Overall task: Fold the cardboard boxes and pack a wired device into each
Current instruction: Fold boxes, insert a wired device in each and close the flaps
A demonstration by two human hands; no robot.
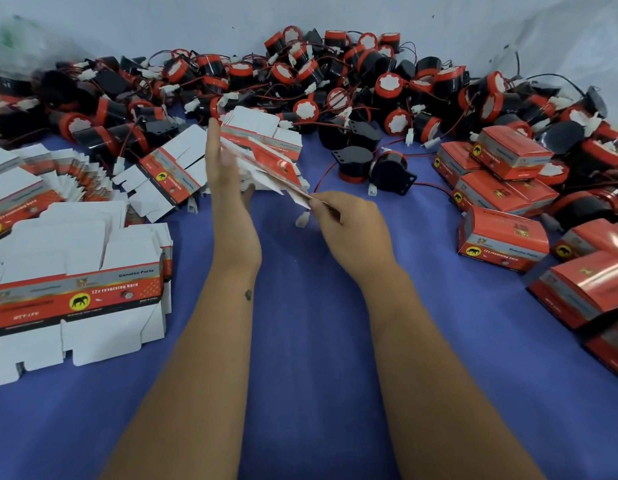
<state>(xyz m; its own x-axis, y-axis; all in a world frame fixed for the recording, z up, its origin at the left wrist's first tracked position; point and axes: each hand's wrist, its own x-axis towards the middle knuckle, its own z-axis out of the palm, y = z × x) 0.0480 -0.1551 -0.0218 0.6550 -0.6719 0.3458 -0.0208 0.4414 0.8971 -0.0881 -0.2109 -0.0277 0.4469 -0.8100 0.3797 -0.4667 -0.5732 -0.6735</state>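
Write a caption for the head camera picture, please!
Two hands pull a flat box from its stack beside piled horns.

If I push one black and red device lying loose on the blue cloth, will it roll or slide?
The loose device looks round, so on its side it probably rolls. Its flat bracket may stop that early. Its thin wire lies slack and would likely drag or snag neighbours.

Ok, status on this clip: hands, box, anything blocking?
Right hand pinching flat box by its corner. Left hand open, flat against it. Box not folded. Nothing blocking.
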